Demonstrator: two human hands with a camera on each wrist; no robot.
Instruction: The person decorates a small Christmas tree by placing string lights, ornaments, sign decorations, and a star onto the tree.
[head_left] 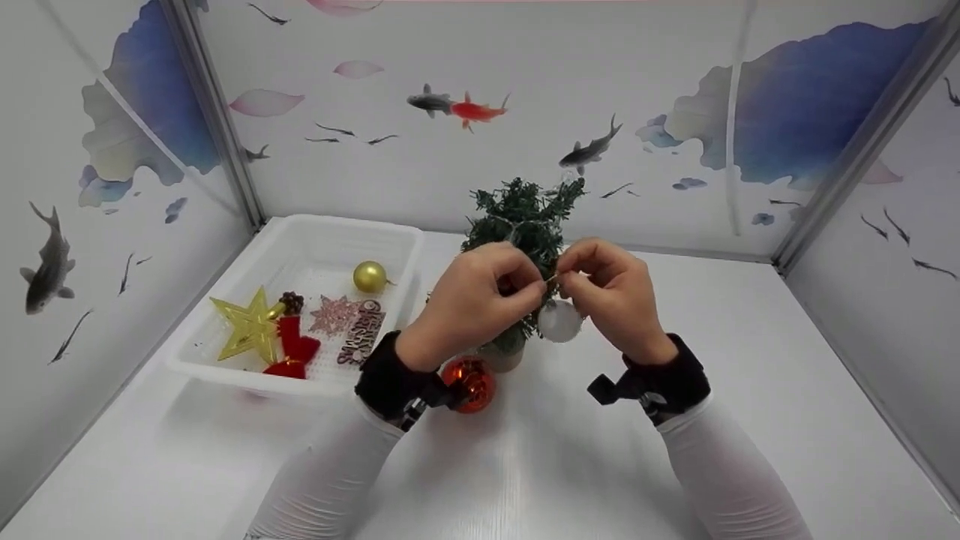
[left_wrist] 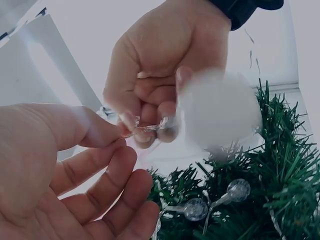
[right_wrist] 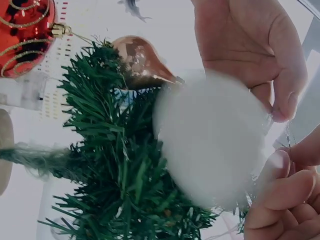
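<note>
I am watching the white ball (head_left: 560, 322) hanging just right of centre in the head view, in front of the green tree (head_left: 525, 217); whether the two are touching, I cannot tell. The left hand (head_left: 487, 289) is pinching a thin cord (head_left: 553, 277) between thumb and forefinger, its other fingers loosely bent. The right hand (head_left: 611, 292) is pinching the cord too, its fingers curling inward, so neither is spreading wide.

In both wrist views the ball is blurring, so I am only guessing at its surface: I am judging it light, with a stiff, thin, rather smooth shell that would be slipping or rolling under a flat fingertip and denting or cracking under a hard squeeze. The cord is looking limp and fine, easily twisting. I am favouring a hold by fingertips on the cord, or at the small silvery piece (left_wrist: 167, 122) near the middle of the left wrist view, leaving the round sides alone. The red ball (head_left: 474, 375) is sitting below centre in the head view.
</note>
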